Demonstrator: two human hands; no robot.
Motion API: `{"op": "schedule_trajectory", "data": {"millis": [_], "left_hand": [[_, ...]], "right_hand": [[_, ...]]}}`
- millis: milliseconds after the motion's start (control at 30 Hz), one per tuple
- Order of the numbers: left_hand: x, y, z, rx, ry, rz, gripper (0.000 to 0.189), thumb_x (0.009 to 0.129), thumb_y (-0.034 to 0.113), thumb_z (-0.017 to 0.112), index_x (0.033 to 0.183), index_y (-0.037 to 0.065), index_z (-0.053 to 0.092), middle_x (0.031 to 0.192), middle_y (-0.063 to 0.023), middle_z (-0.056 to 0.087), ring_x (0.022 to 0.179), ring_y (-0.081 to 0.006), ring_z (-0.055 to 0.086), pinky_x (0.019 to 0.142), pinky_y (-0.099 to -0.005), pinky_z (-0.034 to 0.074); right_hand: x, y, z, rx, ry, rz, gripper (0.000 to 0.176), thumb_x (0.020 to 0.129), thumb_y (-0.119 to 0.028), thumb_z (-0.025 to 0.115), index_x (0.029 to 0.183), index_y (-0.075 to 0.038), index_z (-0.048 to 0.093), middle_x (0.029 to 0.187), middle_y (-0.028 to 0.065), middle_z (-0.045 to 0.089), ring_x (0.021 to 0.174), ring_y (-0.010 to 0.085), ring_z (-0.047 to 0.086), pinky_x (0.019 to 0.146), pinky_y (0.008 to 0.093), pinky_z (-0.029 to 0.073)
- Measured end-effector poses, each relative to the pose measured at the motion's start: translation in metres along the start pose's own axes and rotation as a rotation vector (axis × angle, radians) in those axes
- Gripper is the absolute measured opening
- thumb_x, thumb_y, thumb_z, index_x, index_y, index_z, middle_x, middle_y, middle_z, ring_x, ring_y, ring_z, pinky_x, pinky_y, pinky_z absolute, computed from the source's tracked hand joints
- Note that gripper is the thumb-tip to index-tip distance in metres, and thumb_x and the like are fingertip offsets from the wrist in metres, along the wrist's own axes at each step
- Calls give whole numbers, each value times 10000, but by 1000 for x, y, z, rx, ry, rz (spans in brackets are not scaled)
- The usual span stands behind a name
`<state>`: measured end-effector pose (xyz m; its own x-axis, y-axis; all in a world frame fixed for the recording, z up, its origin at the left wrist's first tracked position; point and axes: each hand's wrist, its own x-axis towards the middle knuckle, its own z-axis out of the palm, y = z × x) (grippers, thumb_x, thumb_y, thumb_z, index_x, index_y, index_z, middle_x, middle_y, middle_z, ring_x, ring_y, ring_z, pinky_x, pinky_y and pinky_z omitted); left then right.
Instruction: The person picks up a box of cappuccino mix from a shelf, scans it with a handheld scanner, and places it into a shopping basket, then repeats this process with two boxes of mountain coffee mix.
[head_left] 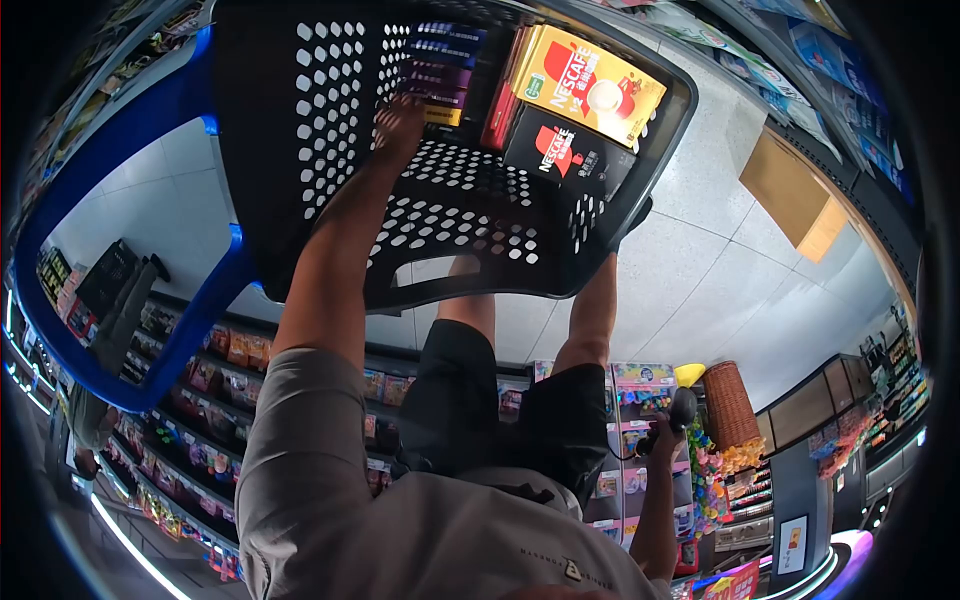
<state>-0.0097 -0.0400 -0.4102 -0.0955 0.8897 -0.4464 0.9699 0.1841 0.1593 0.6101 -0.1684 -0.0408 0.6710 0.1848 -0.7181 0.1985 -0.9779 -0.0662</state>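
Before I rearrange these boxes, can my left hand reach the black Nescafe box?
Probably yes: your left hand is inside the basket, and most of the black Nescafe box's printed front looks uncovered.

The scene is taken in by a single camera worn on the head, pitched steeply downward, through a very wide lens by which straight lines are bowed and the corners left black. The wearer's shirt (450, 530) is caught close up along the bottom; the basket (262, 150) is looked into from above, one edge being cut off by the upper border, and the floor (690, 205) is seen farther below.
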Motion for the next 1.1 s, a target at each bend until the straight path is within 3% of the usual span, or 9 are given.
{"op": "schedule_trajectory", "data": {"millis": [133,233,300,367,500,633,767,933,1100], "left_hand": [[-17,13,16,48,97,-97,162,816,72,542,969,50,591,973,-112,608,983,-310,600,802,-455,491],[-23,39,19,-408,-54,-372,200,840,219,581,850,20,594,839,-180,651,829,-393,628,725,-461,504],[-43,63,-4,-541,-88,-91,319,836,301,603,848,-17,599,848,-227,655,828,-415,624,751,-471,501],[-47,107,-58,-479,-632,-73,427,835,371,609,1055,5,605,1011,-226,650,970,-394,617,866,-448,470],[-76,178,-101,-826,-777,51,916,772,620,637,1348,-56,412,1262,-283,533,1188,-360,532,993,-395,420],[-80,259,-171,-648,-602,159,1060,766,534,700,1443,-96,183,1447,-280,320,1365,-321,318,1120,-335,256],[-77,304,-78,-918,-206,74,1022,690,306,823,1411,-95,218,1414,-265,370,1286,-360,396,1073,-376,316],[-79,318,-96,-975,-126,-82,663,738,-48,467,1364,-143,270,1235,-364,493,1197,-439,485,1030,-393,377],[-73,332,-115,-837,-180,-130,677,745,-47,473,1381,-133,256,1273,-352,475,1217,-431,472,1030,-383,379]], "right_hand": [[-4,-9,8,-5,-11,-81,192,775,-119,713,914,-30,617,691,36,602,588,107,566,509,232,428],[-6,-11,7,14,-27,-102,179,773,-112,708,902,-30,615,689,33,600,581,106,563,508,239,430],[-3,-8,8,27,-27,-123,173,771,-106,705,897,-30,614,687,31,598,572,107,559,504,243,431],[-1,-1,7,101,-28,-2,169,760,-98,709,876,-32,605,671,25,591,542,110,552,481,252,425],[9,20,6,96,-30,-58,206,733,-109,735,868,-30,601,657,47,607,549,136,584,494,262,455],[-2,17,-1,69,2,-79,205,734,-145,735,841,-8,627,660,64,627,565,151,595,535,288,472],[9,19,-21,103,-16,-87,219,743,-173,740,825,6,643,682,74,643,565,148,603,531,285,467],[33,42,-45,146,-24,-103,236,753,-176,730,850,12,625,692,79,643,587,161,621,533,289,480],[47,63,-50,196,-10,-85,231,751,-179,726,842,4,618,681,91,643,559,165,615,518,292,482]]}}
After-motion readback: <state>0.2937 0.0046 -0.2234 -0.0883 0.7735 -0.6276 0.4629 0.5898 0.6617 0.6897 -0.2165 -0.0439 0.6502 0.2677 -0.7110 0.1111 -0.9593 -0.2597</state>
